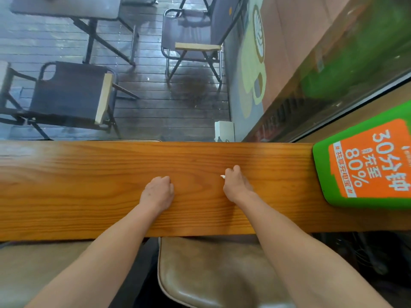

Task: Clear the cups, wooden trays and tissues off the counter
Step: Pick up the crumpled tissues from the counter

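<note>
Orange wooden table (89,185) carries both hands: left hand (159,191) fisted; right hand (235,185) fingers pinch a small white tissue scrap (222,176).

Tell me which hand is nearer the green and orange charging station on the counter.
Right. The right hand rests on the counter with a gap of bare wood before the charging station. The left hand lies farther away, beyond the right hand.

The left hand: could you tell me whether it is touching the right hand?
Apart. The head view shows the left hand and right hand with bare wooden counter plainly visible between them.
</note>
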Motion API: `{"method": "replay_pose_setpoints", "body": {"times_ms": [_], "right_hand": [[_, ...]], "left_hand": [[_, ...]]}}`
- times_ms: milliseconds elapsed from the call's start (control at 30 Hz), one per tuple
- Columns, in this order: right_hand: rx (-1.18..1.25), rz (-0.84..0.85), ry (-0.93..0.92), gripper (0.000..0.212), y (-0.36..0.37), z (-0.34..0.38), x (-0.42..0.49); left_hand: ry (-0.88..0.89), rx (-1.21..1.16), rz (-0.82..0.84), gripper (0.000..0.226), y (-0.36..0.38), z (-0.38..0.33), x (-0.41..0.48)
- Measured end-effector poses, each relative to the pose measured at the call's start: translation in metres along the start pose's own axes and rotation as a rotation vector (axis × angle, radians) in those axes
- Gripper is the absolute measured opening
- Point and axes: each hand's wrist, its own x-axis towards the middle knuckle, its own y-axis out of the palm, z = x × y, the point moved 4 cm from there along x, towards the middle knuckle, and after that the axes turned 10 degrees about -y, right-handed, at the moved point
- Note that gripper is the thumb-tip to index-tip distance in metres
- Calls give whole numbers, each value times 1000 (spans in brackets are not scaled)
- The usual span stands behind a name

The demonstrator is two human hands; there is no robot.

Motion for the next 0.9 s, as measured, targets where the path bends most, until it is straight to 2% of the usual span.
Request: {"method": "replay_pose_setpoints", "body": {"times_ms": [200,267,367,500,667,833,900], "right_hand": [[35,78,-20,35,-24,4,-38],[96,49,-26,30,-34,8,-54],[166,-59,10,16,-51,13,-84],[186,-220,82,18,-63,14,-132],[295,-384,203,8,-68,-4,-189],[358,-510,325,16,-62,-44,-250],[355,-548,372,13,-60,-66,-274]], "left_hand": [[190,147,-10,29,-43,-34,-16],[274,167,-38,28,-57,-47,-26],[425,170,-88,22,-75,-65,-48],[654,208,-94,8,-84,-89,-82],[804,208,-54,16,-75,-133,-123],[1000,282,-7,21,-50,-196,-179],[1067,314,7,22,-33,-222,-205]]}}
